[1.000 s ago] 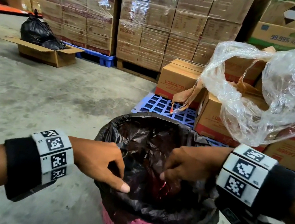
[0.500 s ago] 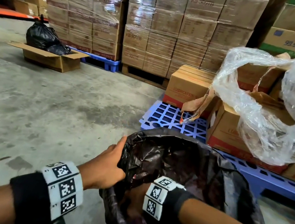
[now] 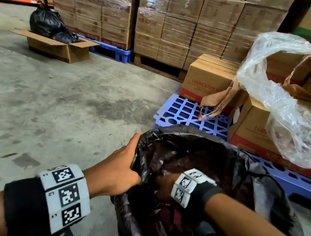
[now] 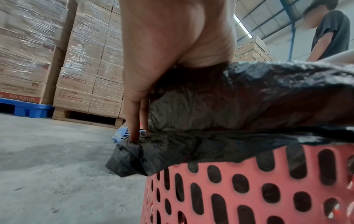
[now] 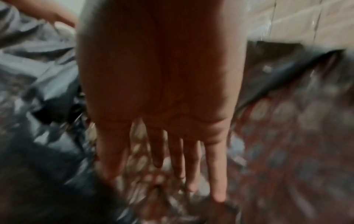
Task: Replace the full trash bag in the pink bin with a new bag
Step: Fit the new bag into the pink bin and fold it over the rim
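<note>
A black trash bag point(image 3: 223, 167) lines the pink perforated bin point(image 4: 249, 189), its rim folded over the bin's top edge point(image 4: 229, 144). My left hand point(image 3: 122, 163) holds the bag's left rim. Its fingers point(image 4: 132, 121) run straight down the outside of the fold, and the thumb side is hidden under the plastic. My right hand point(image 3: 163, 187) reaches deep inside the bag. In the blurred right wrist view that hand point(image 5: 182, 166) has straight, spread fingers pointing down at the bag's bottom point(image 5: 287, 136) and holds nothing.
A tied full black bag point(image 3: 46, 20) sits in an open carton point(image 3: 56, 48) at the far left. A blue pallet point(image 3: 187, 112) with cartons and loose clear plastic point(image 3: 290, 117) stands right behind the bin. Wrapped box stacks point(image 3: 164, 19) line the back. Another person point(image 4: 329, 30) stands nearby.
One second ago both hands worked at the bag's mouth. The right hand has since plunged inside and the left hand has taken the left rim. My head has dropped closer.
</note>
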`<state>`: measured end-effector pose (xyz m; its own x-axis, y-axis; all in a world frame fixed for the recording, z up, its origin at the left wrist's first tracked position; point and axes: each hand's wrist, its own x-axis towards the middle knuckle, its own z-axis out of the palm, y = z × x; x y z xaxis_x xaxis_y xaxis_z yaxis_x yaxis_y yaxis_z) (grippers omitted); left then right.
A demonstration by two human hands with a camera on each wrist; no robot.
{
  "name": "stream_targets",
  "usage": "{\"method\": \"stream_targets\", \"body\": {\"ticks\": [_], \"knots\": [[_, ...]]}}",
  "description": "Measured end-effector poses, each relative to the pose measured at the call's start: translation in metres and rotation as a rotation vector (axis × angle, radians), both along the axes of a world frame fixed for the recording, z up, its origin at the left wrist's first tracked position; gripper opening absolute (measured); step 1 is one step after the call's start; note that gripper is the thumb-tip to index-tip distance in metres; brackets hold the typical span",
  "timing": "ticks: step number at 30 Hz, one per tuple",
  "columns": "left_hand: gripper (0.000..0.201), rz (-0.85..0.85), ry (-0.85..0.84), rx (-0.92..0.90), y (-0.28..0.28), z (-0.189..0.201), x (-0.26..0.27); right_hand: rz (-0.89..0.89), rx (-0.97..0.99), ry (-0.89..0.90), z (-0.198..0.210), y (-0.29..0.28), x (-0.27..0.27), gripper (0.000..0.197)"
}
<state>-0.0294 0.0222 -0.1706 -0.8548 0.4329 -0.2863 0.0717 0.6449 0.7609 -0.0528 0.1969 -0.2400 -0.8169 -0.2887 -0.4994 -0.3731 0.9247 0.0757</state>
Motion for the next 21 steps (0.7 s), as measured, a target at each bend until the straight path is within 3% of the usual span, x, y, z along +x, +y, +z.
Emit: {"method": "stream_targets", "body": {"ticks": [4, 10, 12, 14, 17, 19, 21], "knots": [[0.102, 0.040, -0.008, 0.036, 0.001, 0.002, 0.001, 0.083, 0.012, 0.079, 0.000, -0.008, 0.018, 0.040], [0.105, 0.078, -0.018, 0.035, -0.001, -0.002, -0.002, -0.310, -0.391, -0.524, 0.033, -0.002, -0.022, 0.019], [0.106, 0.078, -0.023, 0.049, 0.000, -0.002, 0.000, -0.337, -0.411, -0.471, 0.024, -0.012, -0.019, 0.020], [0.105, 0.074, -0.029, 0.067, 0.000, -0.002, 0.000, -0.269, -0.368, -0.299, -0.004, -0.029, -0.014, 0.021], [0.098, 0.055, -0.011, 0.053, -0.002, 0.000, -0.004, -0.205, -0.332, -0.132, -0.025, -0.044, -0.011, 0.039], [0.088, 0.074, 0.015, 0.028, -0.003, 0.002, -0.011, -0.174, -0.345, -0.187, -0.011, -0.039, -0.012, 0.044], [0.078, 0.140, 0.061, 0.005, -0.004, 0.004, -0.022, -0.235, -0.392, -0.366, 0.008, -0.022, -0.014, 0.018]]}}
